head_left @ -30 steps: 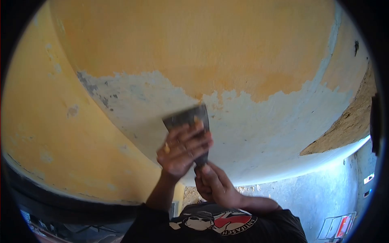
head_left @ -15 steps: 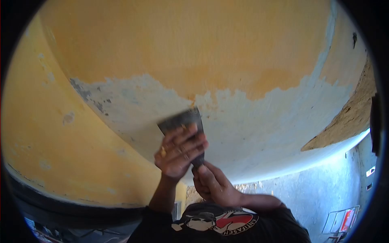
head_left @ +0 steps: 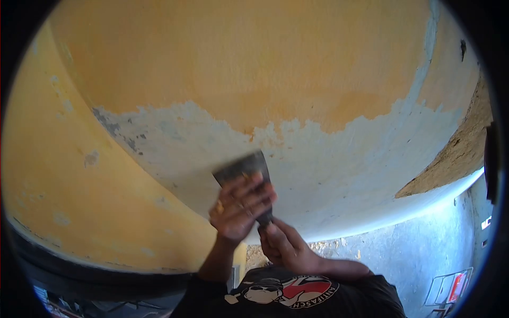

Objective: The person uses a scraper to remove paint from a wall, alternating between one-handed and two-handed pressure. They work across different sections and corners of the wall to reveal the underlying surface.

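A wide dark scraper is held at a slant, blade up, against the pale, stripped band of the wall. Around its handle my right hand is closed, thumb along the top. My left hand, slightly blurred, lies over the lower blade with its fingers across it and a ring on one finger; its thumb is hidden. Above the blade runs the ragged edge of the orange-yellow paint, with small orange remnants beneath it. Whether the blade's edge touches the wall cannot be made out.
A yellow wall curves along the left, with a dark band below. Bare brown rough material shows at the right. Debris lies on the grey floor. A metal rack-like frame stands lower right.
Both hands and the scraper have moved a little down and to the right, away from the ragged paint edge. The view has shifted slightly; the hold looks the same.
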A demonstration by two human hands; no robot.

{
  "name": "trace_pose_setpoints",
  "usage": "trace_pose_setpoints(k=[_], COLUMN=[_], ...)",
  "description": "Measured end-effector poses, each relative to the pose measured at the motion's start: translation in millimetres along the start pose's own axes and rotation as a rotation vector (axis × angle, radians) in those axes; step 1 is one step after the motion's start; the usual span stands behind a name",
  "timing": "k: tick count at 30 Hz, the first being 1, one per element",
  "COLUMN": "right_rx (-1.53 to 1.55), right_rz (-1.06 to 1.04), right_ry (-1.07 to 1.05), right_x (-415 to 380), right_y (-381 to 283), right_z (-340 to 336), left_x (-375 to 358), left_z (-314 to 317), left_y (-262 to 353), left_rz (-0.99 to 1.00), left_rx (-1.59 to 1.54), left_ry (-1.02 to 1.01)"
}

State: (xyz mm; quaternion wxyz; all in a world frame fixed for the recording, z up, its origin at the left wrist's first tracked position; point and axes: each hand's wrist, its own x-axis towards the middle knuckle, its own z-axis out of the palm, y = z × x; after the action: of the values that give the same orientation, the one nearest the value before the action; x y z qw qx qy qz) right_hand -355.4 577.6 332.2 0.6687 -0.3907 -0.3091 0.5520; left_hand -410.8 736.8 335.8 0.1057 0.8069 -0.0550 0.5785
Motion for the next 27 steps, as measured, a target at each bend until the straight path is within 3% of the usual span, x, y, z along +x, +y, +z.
trace_pose_setpoints(k=[2, 4, 10, 14, 19, 27], right_rx=[0.029, 0.027, -0.031, 0.025, -0.037, -0.031], right_rz=[0.023, 0.021, -0.048, 0.018, -0.027, -0.021], right_ry=[0.009, 0.056, -0.051, -0.024, -0.041, 0.007], right_x=[-3.3, -4.0, 14.8, 1.4, 12.8, 14.4], right_y=[16.1, 19.2, -21.8, -0.5, -27.0, 2.0], right_z=[-15.2, -20.6, 7.8, -2.0, 11.3, 3.0], left_x=[-25.5, -21.3, 30.2, -5.3, 32.1, 2.0], left_z=[13.0, 18.6, -2.5, 3.7, -7.5, 1.1], left_y=[7.0, 6.5, -7.2, 1.9, -7.2, -13.3], left_rz=[-0.088, -0.109, 0.027, -0.063, 0.021, 0.01], left_rx=[-0.031, -0.019, -0.007, -0.048, -0.014, 0.008], left_ry=[-0.097, -0.068, 0.031, -0.066, -0.029, -0.004])
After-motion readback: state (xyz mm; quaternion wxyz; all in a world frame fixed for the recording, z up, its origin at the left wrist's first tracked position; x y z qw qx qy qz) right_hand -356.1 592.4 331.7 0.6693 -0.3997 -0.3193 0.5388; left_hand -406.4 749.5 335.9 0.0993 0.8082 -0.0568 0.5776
